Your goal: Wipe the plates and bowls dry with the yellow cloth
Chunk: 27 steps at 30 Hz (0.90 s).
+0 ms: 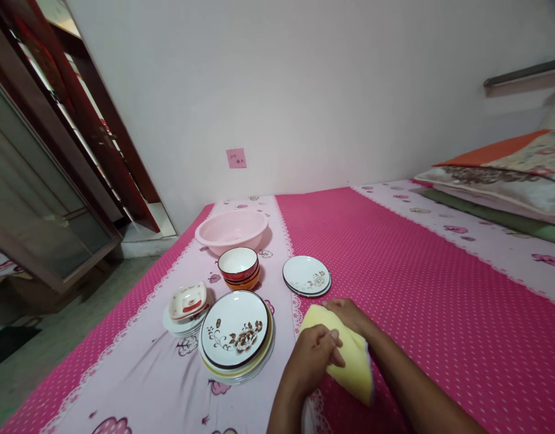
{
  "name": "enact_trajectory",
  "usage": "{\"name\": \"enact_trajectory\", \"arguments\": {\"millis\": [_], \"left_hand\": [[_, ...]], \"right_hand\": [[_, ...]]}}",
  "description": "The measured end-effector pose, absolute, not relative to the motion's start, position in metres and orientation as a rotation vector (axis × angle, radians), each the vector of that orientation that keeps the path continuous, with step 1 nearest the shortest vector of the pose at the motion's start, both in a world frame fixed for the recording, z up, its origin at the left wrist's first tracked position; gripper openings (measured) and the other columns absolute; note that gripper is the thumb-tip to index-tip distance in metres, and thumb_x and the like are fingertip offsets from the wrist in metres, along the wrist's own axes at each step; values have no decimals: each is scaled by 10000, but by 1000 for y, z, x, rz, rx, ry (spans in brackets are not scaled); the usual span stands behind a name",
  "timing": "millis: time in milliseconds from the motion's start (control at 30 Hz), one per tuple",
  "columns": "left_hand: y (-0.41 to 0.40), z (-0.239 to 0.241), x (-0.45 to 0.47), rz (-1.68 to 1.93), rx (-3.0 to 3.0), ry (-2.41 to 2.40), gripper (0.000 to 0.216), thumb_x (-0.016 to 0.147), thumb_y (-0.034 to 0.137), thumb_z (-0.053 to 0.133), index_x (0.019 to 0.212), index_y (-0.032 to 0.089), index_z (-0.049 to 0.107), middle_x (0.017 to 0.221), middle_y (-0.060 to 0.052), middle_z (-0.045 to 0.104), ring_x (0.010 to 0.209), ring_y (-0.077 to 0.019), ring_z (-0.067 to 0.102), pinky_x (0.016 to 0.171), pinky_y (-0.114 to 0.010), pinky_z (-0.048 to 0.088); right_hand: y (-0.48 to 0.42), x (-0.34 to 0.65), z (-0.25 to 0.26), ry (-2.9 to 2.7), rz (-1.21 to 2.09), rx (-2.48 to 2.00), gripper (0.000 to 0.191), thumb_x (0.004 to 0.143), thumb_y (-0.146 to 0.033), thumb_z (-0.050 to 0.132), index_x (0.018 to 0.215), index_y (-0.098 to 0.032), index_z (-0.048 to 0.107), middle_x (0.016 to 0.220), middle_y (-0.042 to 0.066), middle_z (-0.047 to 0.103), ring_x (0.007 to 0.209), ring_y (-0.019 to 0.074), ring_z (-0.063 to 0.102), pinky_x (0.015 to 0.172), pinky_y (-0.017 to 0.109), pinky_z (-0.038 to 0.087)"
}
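Note:
A yellow cloth (353, 364) is between my two hands, low over the bed cover. My left hand (314, 357) is closed on its near left side, with the fingers curled. On the far side of the cloth, my right hand (347, 314) is closed around its edge, its fingertips partly hidden. I cannot tell whether something is wrapped inside. Just beyond the hands lies a short stack of small white plates (307, 274) with dark rims. To the left stands a taller stack of larger plates (234, 328), the top one with brown flowers.
Stacked bowls (238, 263) stand behind the large plates, with a pink basin (232, 231) behind them. Square dishes (187, 300) rest on more plates at the left. Folded bedding (499, 181) lies far right. A white wall (313, 102) rises behind the pink bed cover (395, 259).

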<state>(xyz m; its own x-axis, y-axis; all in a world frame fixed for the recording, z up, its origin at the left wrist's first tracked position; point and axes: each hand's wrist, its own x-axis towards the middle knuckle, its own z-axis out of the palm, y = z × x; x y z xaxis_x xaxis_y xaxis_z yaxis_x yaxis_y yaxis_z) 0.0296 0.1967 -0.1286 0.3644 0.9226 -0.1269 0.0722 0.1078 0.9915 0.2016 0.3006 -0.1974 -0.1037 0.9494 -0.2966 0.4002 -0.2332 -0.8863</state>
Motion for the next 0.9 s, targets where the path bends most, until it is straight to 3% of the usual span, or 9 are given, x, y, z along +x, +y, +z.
{"name": "enact_trajectory", "arguments": {"millis": [233,633,900], "left_hand": [[201,-159,34,912,1222,1034,503,850,657,562,755,166,621,483,10,592,430,-111,420,523,-280,298],[196,-187,18,1103,1037,942,538,818,664,646,859,127,661,531,-31,672,485,-139,595,525,-243,366],[183,-185,8,1135,995,995,573,740,711,691,855,153,623,551,-58,695,495,-160,605,545,-260,387]], "right_hand": [[299,197,-209,-1405,1254,-1647,314,986,-405,641,1188,-165,660,1164,59,691,959,226,695,813,402,605],[292,190,-207,-1281,1240,-1595,336,976,-396,654,1228,-174,654,1248,71,670,1036,254,681,862,432,595],[260,190,-181,-1446,1361,-1465,310,978,-401,655,1176,-161,663,1143,60,699,946,218,699,811,403,606]]}}
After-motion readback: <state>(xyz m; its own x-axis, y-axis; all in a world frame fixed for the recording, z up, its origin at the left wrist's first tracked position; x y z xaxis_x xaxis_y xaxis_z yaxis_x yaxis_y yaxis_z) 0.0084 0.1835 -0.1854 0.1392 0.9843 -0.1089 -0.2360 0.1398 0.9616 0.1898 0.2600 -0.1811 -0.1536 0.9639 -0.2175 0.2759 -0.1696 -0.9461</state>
